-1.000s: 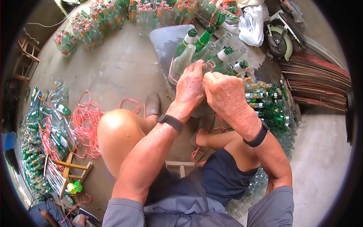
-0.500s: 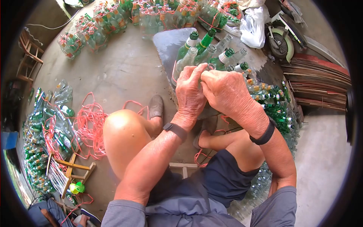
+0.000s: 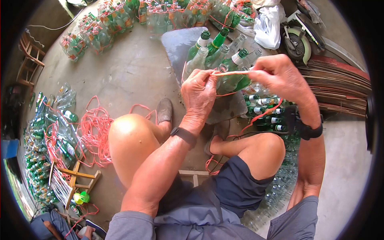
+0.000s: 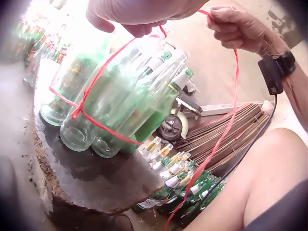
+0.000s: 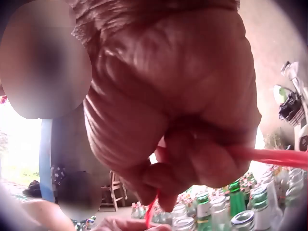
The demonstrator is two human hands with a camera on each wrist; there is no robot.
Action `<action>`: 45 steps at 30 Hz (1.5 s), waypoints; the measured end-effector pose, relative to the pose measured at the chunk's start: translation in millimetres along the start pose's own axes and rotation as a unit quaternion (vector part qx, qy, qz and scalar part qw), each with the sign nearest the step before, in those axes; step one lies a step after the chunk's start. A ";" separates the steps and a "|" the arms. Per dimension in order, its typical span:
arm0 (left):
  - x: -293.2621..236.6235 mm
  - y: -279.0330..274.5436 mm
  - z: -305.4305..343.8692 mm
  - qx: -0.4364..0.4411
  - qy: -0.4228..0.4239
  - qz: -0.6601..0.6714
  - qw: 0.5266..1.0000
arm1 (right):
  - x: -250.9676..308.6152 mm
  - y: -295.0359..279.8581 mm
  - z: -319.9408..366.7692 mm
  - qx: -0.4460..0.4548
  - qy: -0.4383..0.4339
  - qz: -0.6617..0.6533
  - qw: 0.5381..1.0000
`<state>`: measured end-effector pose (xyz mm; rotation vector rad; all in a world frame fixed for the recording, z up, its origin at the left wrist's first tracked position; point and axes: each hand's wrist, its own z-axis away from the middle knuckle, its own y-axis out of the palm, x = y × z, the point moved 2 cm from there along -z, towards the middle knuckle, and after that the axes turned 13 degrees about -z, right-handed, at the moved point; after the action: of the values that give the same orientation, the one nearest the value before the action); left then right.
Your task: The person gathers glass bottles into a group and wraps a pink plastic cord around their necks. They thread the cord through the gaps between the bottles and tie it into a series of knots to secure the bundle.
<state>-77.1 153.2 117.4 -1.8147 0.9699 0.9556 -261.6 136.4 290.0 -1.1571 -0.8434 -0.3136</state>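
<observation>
A length of red plastic twine (image 3: pixel 234 73) is stretched taut between the two hands. My left hand (image 3: pixel 199 92) pinches one end at the thumb and fingertips, close to the bottle necks. Off to the right, my right hand (image 3: pixel 280 76) grips the other side with curled fingers, and a loose tail (image 4: pixel 235 113) hangs below it. Under the hands, a cluster of clear and green glass bottles (image 3: pixel 196 60) stands upright on a grey slab (image 3: pixel 172 44). Twine circles their lower bodies with a knot (image 4: pixel 79 108) at the side, and a strand runs from there up to the left hand.
Many loose bottles (image 3: pixel 276 110) crowd the floor right of the slab. Tied bundles (image 3: pixel 96 36) stand at the back. Tangled twine (image 3: pixel 94 136) and a wooden stool (image 3: pixel 76 180) lie left. Stacked flat sheets (image 3: pixel 336 84) and a wheeled scooter (image 3: pixel 298 42) are at the right.
The hands were together above the bottles. My right hand has drawn away to the right, pulling the twine into a straight line, while the left hand stays near the necks.
</observation>
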 end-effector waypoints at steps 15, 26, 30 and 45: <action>-1.0 5.8 0.0 0.072 -0.209 0.248 0.943 | -64.2 -132.9 44.4 -0.115 0.111 -0.089 0.983; 0.0 8.6 -0.4 0.030 -0.281 0.209 0.936 | -84.9 -97.3 -71.5 -0.163 -0.044 -0.025 0.985; -3.5 8.6 -1.6 0.011 -0.282 0.196 0.939 | -87.5 -86.5 -114.7 -0.117 -0.114 -0.022 0.986; -5.0 12.2 -4.7 -0.019 -0.277 0.198 0.940 | -122.4 -75.2 -180.3 -0.045 -0.128 0.047 0.990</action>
<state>-88.8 145.9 119.6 -1.2729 0.9621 1.6344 -313.4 -78.9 226.0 -1.3350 -1.0041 -0.1269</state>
